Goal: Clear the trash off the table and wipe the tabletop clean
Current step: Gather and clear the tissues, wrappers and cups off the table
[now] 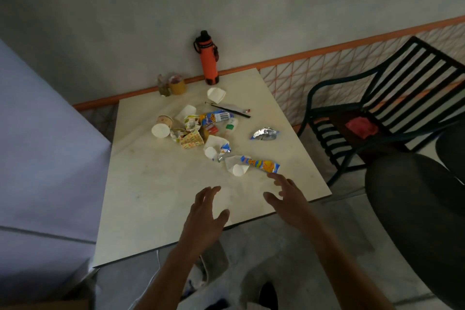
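L hand & R hand hovered over near edge of table, fingers spread, holding nothing. Trash pile mid-table; blue snack wrapper just beyond R fingertips.

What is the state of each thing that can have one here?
Left hand: open, empty, over the table.
Right hand: open, empty, near the blue snack wrapper.
Orange bottle: upright, capped.
Paper cup: tipped on its side.
Foil wrapper: crumpled.
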A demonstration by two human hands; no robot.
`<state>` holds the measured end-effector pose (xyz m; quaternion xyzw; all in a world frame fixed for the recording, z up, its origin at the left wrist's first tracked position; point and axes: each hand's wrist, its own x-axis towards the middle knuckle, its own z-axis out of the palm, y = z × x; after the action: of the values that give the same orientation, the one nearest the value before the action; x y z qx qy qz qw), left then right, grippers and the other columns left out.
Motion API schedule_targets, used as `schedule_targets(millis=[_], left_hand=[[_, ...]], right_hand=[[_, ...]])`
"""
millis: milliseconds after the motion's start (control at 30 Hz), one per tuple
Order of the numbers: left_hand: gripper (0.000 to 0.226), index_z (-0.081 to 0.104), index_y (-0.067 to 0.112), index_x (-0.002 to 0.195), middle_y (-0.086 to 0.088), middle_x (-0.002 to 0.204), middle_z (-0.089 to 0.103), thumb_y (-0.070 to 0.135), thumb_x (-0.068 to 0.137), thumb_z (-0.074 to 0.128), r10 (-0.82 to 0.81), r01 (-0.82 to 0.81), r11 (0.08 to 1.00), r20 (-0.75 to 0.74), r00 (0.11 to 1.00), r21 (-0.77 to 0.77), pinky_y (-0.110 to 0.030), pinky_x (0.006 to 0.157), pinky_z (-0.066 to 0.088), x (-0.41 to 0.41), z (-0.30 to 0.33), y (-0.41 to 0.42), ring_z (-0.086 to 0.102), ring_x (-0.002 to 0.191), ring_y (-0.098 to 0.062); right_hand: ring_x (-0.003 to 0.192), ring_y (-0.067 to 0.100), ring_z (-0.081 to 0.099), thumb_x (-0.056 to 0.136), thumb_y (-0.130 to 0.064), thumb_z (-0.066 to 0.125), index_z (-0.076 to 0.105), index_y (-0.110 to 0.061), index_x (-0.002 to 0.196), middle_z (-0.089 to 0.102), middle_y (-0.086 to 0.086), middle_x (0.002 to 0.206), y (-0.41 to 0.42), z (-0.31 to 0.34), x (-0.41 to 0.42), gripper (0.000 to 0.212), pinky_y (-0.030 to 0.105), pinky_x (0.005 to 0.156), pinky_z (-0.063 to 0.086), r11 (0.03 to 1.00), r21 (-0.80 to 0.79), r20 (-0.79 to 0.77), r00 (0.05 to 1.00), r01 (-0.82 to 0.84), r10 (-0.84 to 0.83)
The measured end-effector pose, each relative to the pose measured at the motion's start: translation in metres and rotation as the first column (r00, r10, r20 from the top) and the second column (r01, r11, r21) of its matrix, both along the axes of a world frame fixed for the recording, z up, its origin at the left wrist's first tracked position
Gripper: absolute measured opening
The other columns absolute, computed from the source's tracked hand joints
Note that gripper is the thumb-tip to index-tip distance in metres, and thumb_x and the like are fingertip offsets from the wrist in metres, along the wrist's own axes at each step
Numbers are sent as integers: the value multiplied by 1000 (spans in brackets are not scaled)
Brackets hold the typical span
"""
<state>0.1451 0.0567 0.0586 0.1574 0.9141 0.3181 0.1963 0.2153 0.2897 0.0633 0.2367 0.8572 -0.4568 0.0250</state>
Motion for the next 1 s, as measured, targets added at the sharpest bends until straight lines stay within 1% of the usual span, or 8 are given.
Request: schedule_targets(millis=[233, 367, 433, 533, 667, 733, 833, 1000], left_hand=[[63, 34, 35, 149, 6, 156, 29, 38, 94, 63, -9, 6, 997, -47, 999, -71, -44, 105, 47, -55, -8, 38, 48, 134, -23], [63, 35, 32, 149, 3, 156, 31, 33, 94, 65, -15, 10, 994, -46, 999, -108, -49, 103, 49, -97, -23, 58, 51, 133, -26], [64, 34, 33, 149, 2, 155, 33, 31, 94, 65, -27, 21, 992, -48, 998, -123, -49, 102, 49, -118, -33, 69, 52, 132, -26], [64, 34, 33, 151, 3, 154, 35, 30, 94, 63, -47, 38, 983, -44, 998, -181, -46, 101, 49, -154, -48, 82, 54, 129, -26], [62, 32, 33, 152, 1, 155, 33, 29, 96, 58, -76, 59, 951, -43, 996, -302, -45, 99, 50, -196, -62, 97, 53, 128, -29], [61, 33, 32, 151, -1, 154, 34, 28, 95, 58, -114, 93, 931, -39, 993, -352, -45, 97, 51, -217, -71, 104, 54, 128, -29], [59, 35, 31, 150, -4, 151, 36, 28, 96, 59, -155, 134, 894, -15, 988, -427, -44, 95, 53, -233, -81, 111, 54, 127, -29], [56, 36, 37, 148, -3, 140, 40, 27, 97, 57, -217, 166, 833, -36, 975, -527, -40, 84, 55, -252, -89, 127, 60, 116, -25]], right_hand=[[114, 22, 56, 93, -38, 62, 39, -37, 143, 49, 0, 126, 39, -13, -38, 55, 39, 96, 49, 1000, -12, 44, 999, -14, 14], [105, 17, 55, 95, -32, 62, 41, -36, 141, 45, -2, 118, 58, -20, -71, 51, 32, 89, 48, 999, -5, 24, 999, -47, 47], [107, 15, 51, 95, -32, 62, 40, -36, 142, 44, -3, 120, 69, -25, -91, 52, 29, 87, 45, 999, 12, 38, 998, -41, 40], [108, 15, 49, 95, -32, 61, 41, -34, 143, 47, 2, 126, 83, -31, -128, 51, 33, 93, 47, 999, 43, 74, 997, -20, 17], [116, 23, 52, 94, -29, 62, 44, -31, 141, 48, 4, 121, 97, -38, -171, 50, 33, 95, 43, 996, 85, 98, 995, 1, -9], [117, 26, 52, 94, -28, 62, 45, -33, 140, 48, 4, 120, 104, -44, -192, 49, 37, 97, 45, 995, 98, 114, 993, 20, -31], [118, 30, 52, 93, -28, 61, 44, -32, 140, 49, 8, 127, 106, -57, -206, 50, 42, 101, 46, 993, 117, 161, 986, 25, -44], [122, 32, 46, 94, -26, 60, 43, -30, 143, 43, 9, 137, 118, -73, -231, 52, 37, 97, 39, 986, 166, 204, 979, -8, -26]])
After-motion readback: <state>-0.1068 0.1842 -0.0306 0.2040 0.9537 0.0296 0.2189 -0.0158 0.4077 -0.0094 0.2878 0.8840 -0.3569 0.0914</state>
